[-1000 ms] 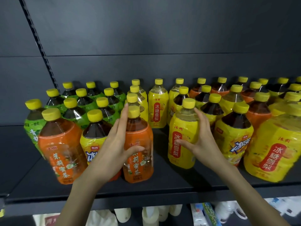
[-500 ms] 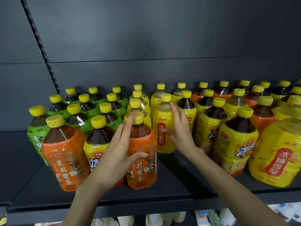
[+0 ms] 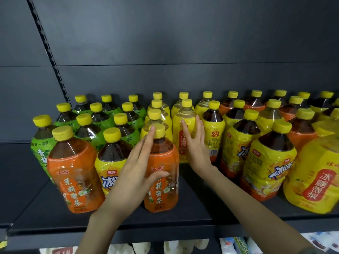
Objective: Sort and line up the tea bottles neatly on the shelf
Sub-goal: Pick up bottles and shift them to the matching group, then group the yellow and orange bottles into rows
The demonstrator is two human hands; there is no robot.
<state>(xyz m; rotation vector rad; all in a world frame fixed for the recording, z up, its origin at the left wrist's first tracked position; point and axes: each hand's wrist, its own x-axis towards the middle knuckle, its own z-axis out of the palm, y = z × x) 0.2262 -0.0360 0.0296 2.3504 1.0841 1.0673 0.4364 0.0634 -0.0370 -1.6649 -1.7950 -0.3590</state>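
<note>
My left hand grips the orange bottle at centre frame, near the front of the shelf, thumb across its label. My right hand, fingers straight, lies flat against the pale yellow bottle just behind it.

Above the left hand and the right hand rises a dark grey back panel, matte, crossed by one thin level seam. Up and to the left of the left hand, a black slotted rail slants across it. Well below the hands stand pale white containers. Left of these is a red-labelled pack, and a small yellow tag sits at the far left. Below the right hand is a blue-and-green box, with blurred white packs to its right.
</note>
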